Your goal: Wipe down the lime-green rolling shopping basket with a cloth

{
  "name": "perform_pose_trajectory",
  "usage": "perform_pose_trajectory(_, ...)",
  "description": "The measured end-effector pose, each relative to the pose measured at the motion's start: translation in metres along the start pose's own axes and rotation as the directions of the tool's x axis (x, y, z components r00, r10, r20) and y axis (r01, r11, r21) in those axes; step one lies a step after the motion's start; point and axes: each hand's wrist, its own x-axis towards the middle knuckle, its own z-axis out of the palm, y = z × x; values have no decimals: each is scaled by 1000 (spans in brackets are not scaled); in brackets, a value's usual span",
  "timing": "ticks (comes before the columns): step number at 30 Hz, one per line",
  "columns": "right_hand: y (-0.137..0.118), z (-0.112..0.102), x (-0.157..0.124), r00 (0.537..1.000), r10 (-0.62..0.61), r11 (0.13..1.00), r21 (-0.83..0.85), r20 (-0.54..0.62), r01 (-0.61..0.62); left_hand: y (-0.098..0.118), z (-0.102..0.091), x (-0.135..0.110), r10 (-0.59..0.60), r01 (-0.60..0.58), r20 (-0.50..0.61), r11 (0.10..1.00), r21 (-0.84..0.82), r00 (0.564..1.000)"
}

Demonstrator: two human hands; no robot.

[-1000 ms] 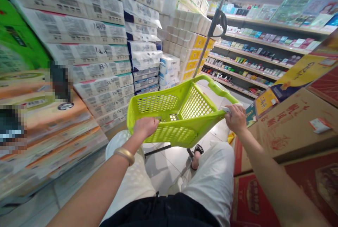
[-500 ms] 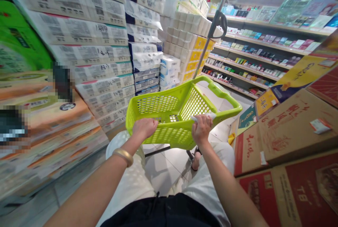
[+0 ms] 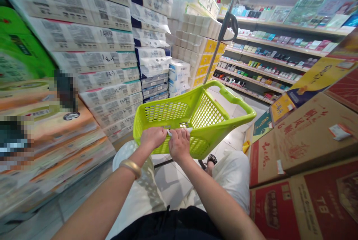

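Left grip point(image 3: 153, 137) is clamping a lime-green perforated plastic basket point(image 3: 215, 128); right grip point(image 3: 179, 145) is pressing a white strip point(image 3: 189, 130), maybe tissue, onto its near rim.

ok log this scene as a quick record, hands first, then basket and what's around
left hand: closed over the near rim of the green basket
right hand: close beside the left, fingers curled over the same rim, with a white cloth or wipe under them
left wrist: gold-coloured bracelet
basket: perforated sides, loop handle at picture right
picture left: stacked wrapped packs
picture right: cardboard boxes
background: stocked shelves
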Motion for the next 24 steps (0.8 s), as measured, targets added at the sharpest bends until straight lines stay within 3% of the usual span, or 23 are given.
perform_pose_trajectory(5,31,-27,4,977,-203,977,-57,71,208,1,-2,1,9,-9,5,1000,3,1000)
perform_pose_trajectory(12,108,-93,8,937,-309,915,-219,163,340,2,-6,2,16,-16,17,1000,-4,1000)
perform_pose_trajectory(18,162,-152,19,864,-378,843,-262,331,469,2,-7,1,23,-23,17,1000,-4,1000)
perform_pose_trajectory(24,215,-196,27,893,-349,832,-345,284,435,0,-6,3,21,-21,13,1000,-5,1000)
